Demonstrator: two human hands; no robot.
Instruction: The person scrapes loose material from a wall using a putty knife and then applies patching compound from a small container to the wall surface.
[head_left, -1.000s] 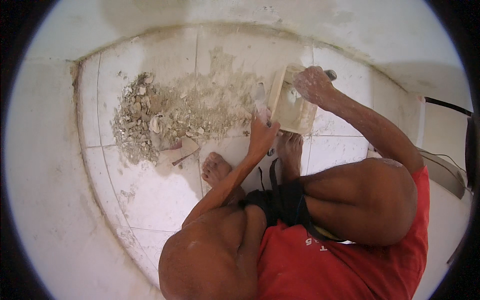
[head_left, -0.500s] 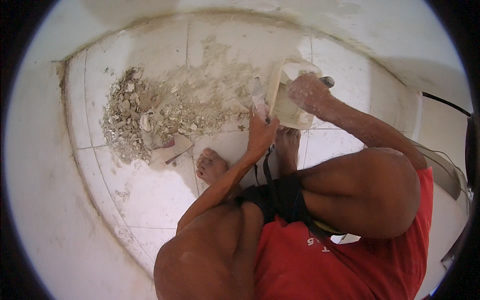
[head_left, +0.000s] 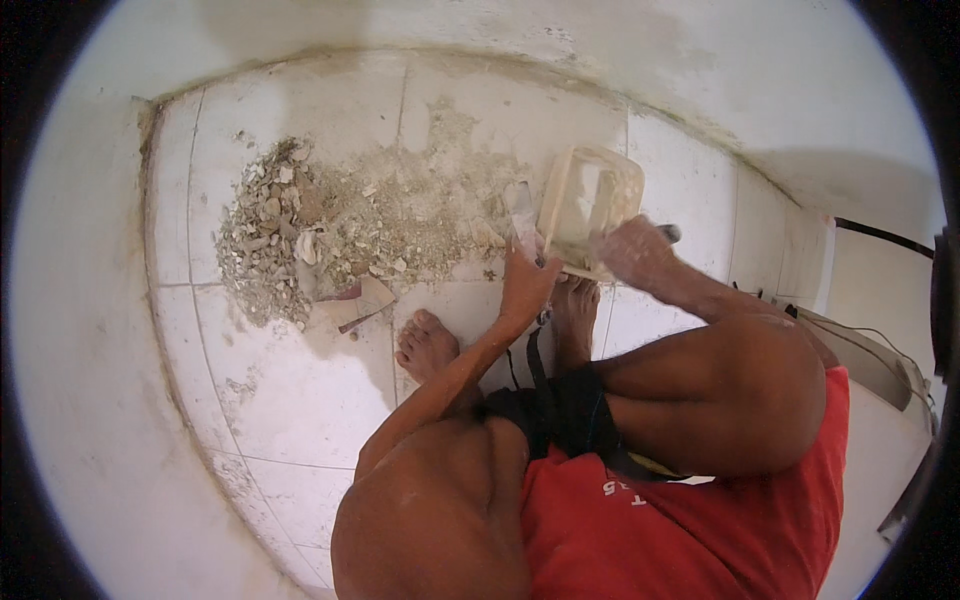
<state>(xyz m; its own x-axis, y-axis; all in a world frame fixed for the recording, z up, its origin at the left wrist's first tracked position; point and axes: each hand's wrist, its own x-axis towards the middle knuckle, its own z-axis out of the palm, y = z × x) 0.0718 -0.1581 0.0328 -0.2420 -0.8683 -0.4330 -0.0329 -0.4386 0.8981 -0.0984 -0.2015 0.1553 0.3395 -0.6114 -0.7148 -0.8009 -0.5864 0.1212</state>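
My left hand (head_left: 528, 280) is closed around a scraper whose flat pale blade (head_left: 521, 205) points away from me, beside the tub's left wall. It sits at the near left corner of a dusty cream plastic tub (head_left: 633, 180), which is tilted on the floor. My right hand (head_left: 638, 252), slightly blurred, is a fist at the tub's near right side. From it sticks the dark end of a tool handle (head_left: 670, 233); the tool's working end is hard to make out, though a pale strip shows inside the tub.
A heap of broken plaster rubble (head_left: 265, 230) lies on the white tiles at left, with dust trailing toward the tub. Near it is a torn pale and maroon piece (head_left: 368, 302). My bare feet (head_left: 427, 343) are close by. Walls enclose the floor; cables (head_left: 870, 335) run at right.
My right hand has moved toward me, from the tub's middle to its near right edge, with the dark handle. My left hand keeps its hold. The whole view has shifted slightly.
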